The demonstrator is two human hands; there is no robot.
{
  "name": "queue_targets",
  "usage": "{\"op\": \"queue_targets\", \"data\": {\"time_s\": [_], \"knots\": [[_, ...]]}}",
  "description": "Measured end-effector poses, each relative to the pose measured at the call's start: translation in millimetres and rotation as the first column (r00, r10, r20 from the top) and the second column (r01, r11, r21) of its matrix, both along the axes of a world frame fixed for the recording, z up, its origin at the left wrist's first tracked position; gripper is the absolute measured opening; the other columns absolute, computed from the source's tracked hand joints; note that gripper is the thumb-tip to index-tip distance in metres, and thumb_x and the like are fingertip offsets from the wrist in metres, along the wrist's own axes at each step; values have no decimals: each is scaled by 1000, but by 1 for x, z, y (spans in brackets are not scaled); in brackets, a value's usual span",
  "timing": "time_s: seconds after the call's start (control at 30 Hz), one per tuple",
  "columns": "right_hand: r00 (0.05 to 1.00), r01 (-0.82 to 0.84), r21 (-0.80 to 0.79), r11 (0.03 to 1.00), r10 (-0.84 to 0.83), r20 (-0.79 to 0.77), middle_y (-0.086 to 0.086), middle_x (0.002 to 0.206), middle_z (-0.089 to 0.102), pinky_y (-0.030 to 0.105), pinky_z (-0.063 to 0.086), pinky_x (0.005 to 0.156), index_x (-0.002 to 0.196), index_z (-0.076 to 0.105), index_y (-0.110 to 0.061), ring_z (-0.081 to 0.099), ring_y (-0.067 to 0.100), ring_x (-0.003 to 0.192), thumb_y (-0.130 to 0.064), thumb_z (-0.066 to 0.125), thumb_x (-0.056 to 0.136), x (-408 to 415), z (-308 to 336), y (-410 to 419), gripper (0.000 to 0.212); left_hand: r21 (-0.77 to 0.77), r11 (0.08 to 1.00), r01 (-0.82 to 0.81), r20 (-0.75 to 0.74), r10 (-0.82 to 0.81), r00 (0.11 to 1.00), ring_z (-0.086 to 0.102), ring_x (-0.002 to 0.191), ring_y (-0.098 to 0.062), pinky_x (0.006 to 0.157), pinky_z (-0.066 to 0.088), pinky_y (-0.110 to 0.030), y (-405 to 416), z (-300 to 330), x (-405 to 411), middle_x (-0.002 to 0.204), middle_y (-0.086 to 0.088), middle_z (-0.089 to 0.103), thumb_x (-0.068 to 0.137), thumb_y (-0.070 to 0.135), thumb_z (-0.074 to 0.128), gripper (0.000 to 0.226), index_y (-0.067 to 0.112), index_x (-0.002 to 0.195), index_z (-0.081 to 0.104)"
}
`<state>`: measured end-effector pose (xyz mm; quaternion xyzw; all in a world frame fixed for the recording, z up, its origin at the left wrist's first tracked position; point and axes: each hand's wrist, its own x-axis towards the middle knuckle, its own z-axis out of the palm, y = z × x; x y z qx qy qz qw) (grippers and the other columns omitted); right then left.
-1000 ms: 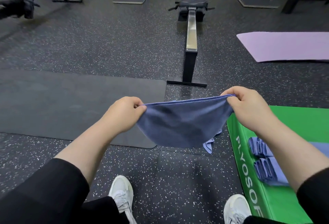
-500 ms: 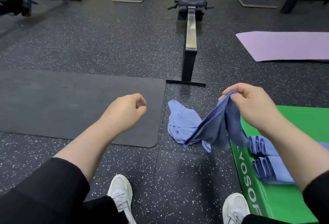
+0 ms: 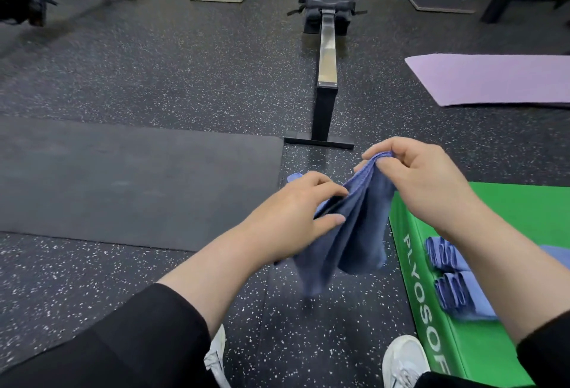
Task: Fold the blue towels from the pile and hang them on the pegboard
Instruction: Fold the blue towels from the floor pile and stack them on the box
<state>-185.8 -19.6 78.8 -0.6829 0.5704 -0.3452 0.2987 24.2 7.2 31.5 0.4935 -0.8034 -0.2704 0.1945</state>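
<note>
right hand (image 3: 428, 184) is pinching the top edge of a blue towel (image 3: 354, 230) between thumb and curled fingers, grip closed tight on the cloth. the towel is hanging down from that pinch in loose vertical folds, held in the air above the speckled floor (image 3: 308, 335), its lower end blurred. left hand (image 3: 293, 218) is reaching in at the towel's left side, fingers and thumb partly spread and closing around a fold partway down; grip half open, fingertips touching the cloth, thumb lying under it.

a scrap of lighter blue cloth (image 3: 294, 176) is showing on the floor just beyond the left hand, mostly hidden by it.

to the right a green box (image 3: 509, 209) is sitting on the floor, white lettering on its side reading "plyosof", the rest cut off by a white shoe (image 3: 404, 360). two folded blue towels (image 3: 453, 276) are lying on top of the box, side by side, near the right forearm.

a black mat (image 3: 123, 181) is lying to the left, a purple mat (image 3: 493, 79) far right, a rowing machine (image 3: 327, 57) straight ahead.
</note>
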Motion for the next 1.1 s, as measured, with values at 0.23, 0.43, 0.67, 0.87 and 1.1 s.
{"op": "queue_targets", "data": {"time_s": [0.23,0.43,0.67,0.87,1.1], "knots": [[984,-35,-33,999,40,175,-11,93,79,63,54,76,95,72,-24,63,54,87,-8,50,97,4,6,3,27,-36,999,-41,87,44,995,55,106,-15,95,47,-38,-10,-4,14,114,13,56,92,46,66,14,35,85,60],[926,46,-35,998,-29,376,2,96,79,47,56,86,93,70,-22,73,22,89,-2,46,98,-9,14,-2,32,182,962,-204,707,16,707,63,109,-26,90,50,-38,-12,-14,48,118,3,66,95,63,51,41,29,112,69],[913,62,-1,998,-56,405,5,97,79,61,54,93,96,69,-19,72,35,98,-2,45,99,-18,14,1,30,148,982,-119,432,44,901,58,116,-19,100,47,-38,-6,-11,43,136,7,53,98,54,53,40,36,133,50],[920,34,-14,999,-26,391,4,96,79,58,55,93,96,69,-19,73,30,93,-1,46,99,-8,18,6,30,124,988,96,68,-105,992,45,131,-6,111,38,-33,2,-6,4,145,20,40,97,45,62,40,42,135,49],[897,19,-42,999,1,442,5,96,79,39,53,76,93,68,-19,71,21,85,2,44,98,-4,27,8,32,128,991,-50,508,-22,861,56,112,-26,93,50,-44,-13,-24,14,121,5,56,94,58,54,34,28,104,67]]}}
